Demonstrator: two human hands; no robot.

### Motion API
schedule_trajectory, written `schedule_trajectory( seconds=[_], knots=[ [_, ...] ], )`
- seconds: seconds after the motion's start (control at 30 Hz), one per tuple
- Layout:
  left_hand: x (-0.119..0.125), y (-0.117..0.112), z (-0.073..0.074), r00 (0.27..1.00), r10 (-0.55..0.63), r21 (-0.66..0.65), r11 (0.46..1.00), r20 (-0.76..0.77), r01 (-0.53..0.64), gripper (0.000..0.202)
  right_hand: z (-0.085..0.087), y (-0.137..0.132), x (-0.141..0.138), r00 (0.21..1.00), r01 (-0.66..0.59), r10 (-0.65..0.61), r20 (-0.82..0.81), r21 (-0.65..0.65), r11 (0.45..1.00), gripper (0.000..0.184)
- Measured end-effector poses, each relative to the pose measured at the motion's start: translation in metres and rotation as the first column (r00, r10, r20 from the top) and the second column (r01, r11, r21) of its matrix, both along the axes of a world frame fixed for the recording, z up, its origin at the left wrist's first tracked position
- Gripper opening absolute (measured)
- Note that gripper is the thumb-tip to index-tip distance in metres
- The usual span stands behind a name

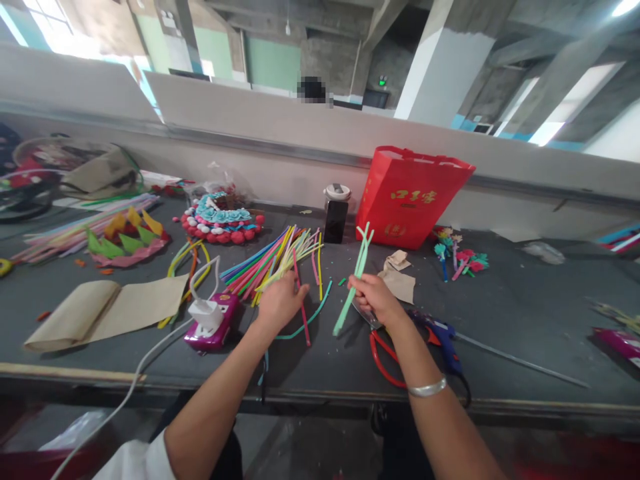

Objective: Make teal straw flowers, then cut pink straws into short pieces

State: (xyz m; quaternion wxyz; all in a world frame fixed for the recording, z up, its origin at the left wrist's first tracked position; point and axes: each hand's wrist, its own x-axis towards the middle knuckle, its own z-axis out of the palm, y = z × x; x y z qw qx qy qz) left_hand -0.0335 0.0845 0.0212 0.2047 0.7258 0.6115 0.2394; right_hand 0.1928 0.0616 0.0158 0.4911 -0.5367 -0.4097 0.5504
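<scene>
Tabletop spread with coloured stems, concrete beams beyond

The dark grey tabletop runs the full width, a pale partition along its far edge. Past that stand a white-and-blue pillar, a lit green sign and the top of a person's head. At centre, the right hand has its fingers wrapped around a few mint-green stems, tilted, above the surface. The left hand is at the fanned coloured stems, left of centre; whether its fingers grip any, I cannot tell. Red-handled scissors and a blue glue gun lie near right. Far right of centre, a red bag stands beside a black phone. Near left lies partly unrolled brown paper, with a purple power block beside it.
</scene>
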Motion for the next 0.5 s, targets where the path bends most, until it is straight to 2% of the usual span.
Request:
schedule_trajectory(
  seconds=[0.1, 0.2, 0.37, 0.5],
  knots=[
    [0.004, -0.002, -0.008, 0.991, -0.035, -0.036, 0.999, -0.132, 0.03, 0.045, -0.009, 0.001, -0.017, 0.996, -0.041, 0.043, 0.079, -0.028, 0.999, 0.035],
    [0.008, -0.001, -0.013, 0.976, -0.085, -0.054, 0.996, -0.199, 0.076, 0.053, -0.014, 0.001, -0.025, 0.987, -0.067, 0.072, 0.143, -0.04, 0.997, 0.036],
    [0.002, 0.007, -0.007, 0.971, -0.039, -0.021, 0.999, -0.235, 0.035, 0.053, -0.012, -0.002, -0.029, 0.961, -0.112, 0.119, 0.248, -0.041, 0.993, 0.038],
    [-0.001, 0.011, -0.008, 0.968, -0.029, -0.004, 1.0, -0.249, 0.028, 0.048, -0.013, -0.003, -0.031, 0.909, -0.138, 0.146, 0.389, -0.048, 0.989, 0.037]
  ],
)
